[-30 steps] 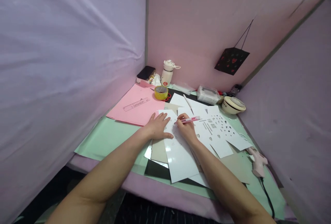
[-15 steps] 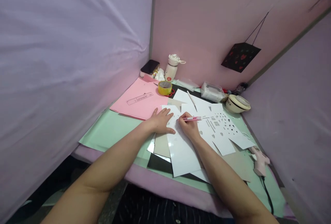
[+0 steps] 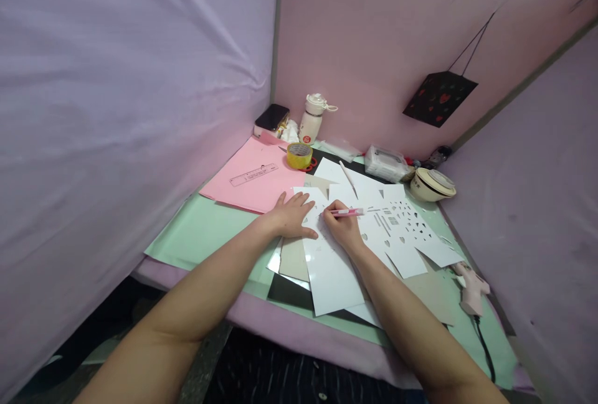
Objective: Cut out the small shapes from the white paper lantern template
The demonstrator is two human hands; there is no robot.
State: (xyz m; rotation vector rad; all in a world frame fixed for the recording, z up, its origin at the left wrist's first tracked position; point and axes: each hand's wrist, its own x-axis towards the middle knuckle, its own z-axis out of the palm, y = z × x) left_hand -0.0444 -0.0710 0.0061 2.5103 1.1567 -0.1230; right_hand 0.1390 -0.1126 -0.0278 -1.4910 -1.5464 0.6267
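Observation:
A white sheet of paper lies on top of other sheets in front of me. My left hand rests flat on its left edge with the fingers spread. In my right hand is a slim pink-and-white pen-like tool, its back end pointing right. The tip meets the paper just left of my fingers, too small to make out clearly. To the right lie white sheets with small shapes cut out of them, hearts and slits among these. A white pen lies above them.
Pink paper with a clear ruler lies left. Yellow tape sits by red-handled scissors. Behind stand a bottle, a plastic box and a bowl. A corded glue gun lies right; a black ornament hangs above.
The whole view has shifted slightly. Both hands keep nearly the same place on the paper, and the pen-like tool is still in my right hand.

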